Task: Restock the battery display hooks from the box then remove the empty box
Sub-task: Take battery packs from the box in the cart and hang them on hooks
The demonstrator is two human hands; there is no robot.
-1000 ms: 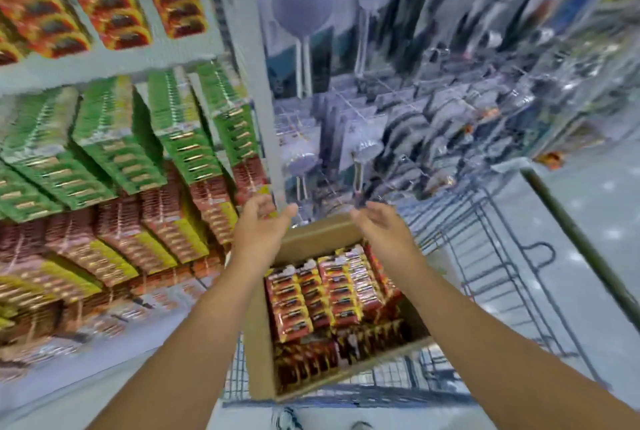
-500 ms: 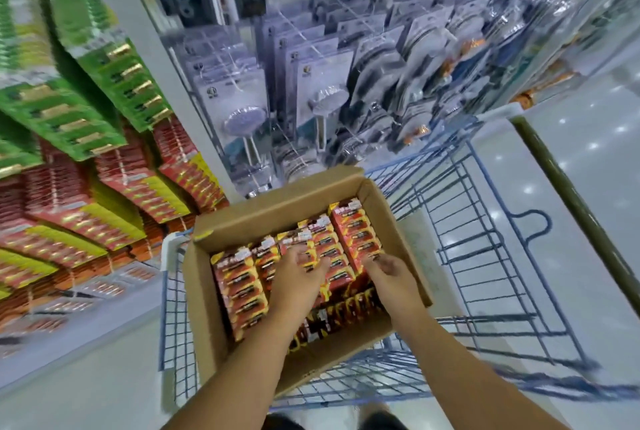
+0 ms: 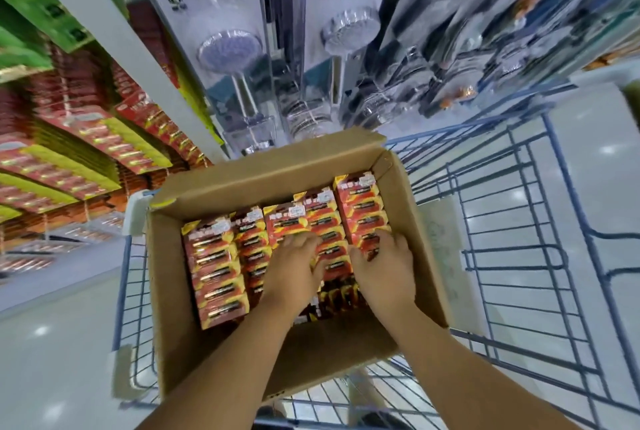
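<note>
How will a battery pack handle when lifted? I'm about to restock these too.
Probably dense for its size: each battery pack holds a row of cells. The flat card likely stays fairly stiff. Its glossy front may be slippery, so pinch the edges as the left hand and right hand reach in.

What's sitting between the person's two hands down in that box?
In the head view, a stack of red-and-yellow battery packs shows between the left hand and right hand.

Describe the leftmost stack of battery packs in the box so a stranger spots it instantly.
Find the open brown cardboard box sitting in the blue wire cart. Inside, against its left wall, lies the leftmost red-and-yellow battery pack stack. Unlike its neighbours, neither hand touches it.
</note>
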